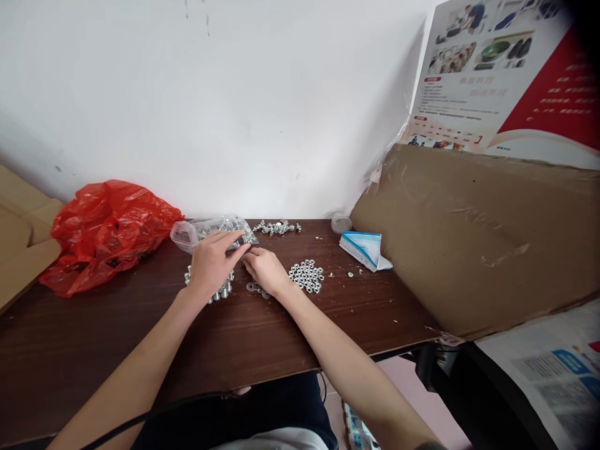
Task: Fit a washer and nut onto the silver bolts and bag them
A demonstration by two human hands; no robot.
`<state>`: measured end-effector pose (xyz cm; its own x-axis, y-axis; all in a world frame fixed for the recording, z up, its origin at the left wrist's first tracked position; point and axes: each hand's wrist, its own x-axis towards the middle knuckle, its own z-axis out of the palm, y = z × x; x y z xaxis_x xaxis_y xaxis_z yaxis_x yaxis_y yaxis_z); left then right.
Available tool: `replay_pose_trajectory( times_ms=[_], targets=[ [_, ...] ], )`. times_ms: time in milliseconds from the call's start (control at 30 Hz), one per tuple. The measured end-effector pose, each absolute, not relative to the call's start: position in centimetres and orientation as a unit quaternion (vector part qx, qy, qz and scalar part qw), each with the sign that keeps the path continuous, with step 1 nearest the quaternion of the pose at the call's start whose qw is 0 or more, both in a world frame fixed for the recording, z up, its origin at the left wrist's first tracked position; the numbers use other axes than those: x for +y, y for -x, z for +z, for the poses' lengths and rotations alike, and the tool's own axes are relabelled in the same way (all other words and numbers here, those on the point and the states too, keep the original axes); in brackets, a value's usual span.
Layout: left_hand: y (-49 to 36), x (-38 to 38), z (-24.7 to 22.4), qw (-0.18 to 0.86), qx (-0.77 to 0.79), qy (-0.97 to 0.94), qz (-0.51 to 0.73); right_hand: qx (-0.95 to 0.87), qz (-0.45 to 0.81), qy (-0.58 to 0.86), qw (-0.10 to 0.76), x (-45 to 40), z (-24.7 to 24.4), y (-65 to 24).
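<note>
My left hand [213,261] pinches a small metal bolt [242,240] between thumb and fingers, above a cluster of silver bolts [222,291] on the dark table. Just right of it, my right hand [263,269] has its fingers drawn together over flat washers [265,294]; what its fingertips hold, if anything, is hidden. Silver nuts [306,275] lie grouped to the right of my right wrist. Behind my hands are a clear plastic bag of metal parts [225,225] and a loose pile of small fasteners [276,227].
A crumpled red plastic bag [112,234] and an open cardboard box [23,231] stand at the left. On the right are a round clear lid [341,223], a blue-and-white packet [364,250] and a large cardboard sheet [482,231]. A white wall rises behind the table [262,344].
</note>
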<state>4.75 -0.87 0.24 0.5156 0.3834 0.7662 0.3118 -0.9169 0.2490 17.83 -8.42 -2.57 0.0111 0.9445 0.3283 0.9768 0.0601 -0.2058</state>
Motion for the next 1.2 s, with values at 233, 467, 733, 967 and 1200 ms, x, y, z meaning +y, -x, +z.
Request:
replay_pose_trajectory(
  times_ms=[233,467,733,967,1200],
  targets=[
    [-4.8,-0.7,0.0,0.036,0.177,-0.885,0.428,-0.64,0.05,0.653,0.403,-7.9,-3.7,-19.1],
    [-4.8,-0.8,-0.3,0.018,0.144,-0.923,0.356,-0.409,0.342,0.532,0.657,-7.6,-3.5,-19.3],
    [-4.8,-0.6,-0.4,0.02,0.156,-0.922,0.354,-0.311,0.452,0.454,0.702,-7.9,-2.9,-19.2],
    [-4.6,-0.5,-0.2,0.044,0.191,-0.932,0.306,-0.327,0.492,0.444,0.673,-8.3,-2.8,-19.8],
    [-4.5,-0.4,-0.1,0.093,0.175,-0.934,0.299,-0.356,0.504,0.444,0.65,-8.7,-2.5,-20.3]
  ],
)
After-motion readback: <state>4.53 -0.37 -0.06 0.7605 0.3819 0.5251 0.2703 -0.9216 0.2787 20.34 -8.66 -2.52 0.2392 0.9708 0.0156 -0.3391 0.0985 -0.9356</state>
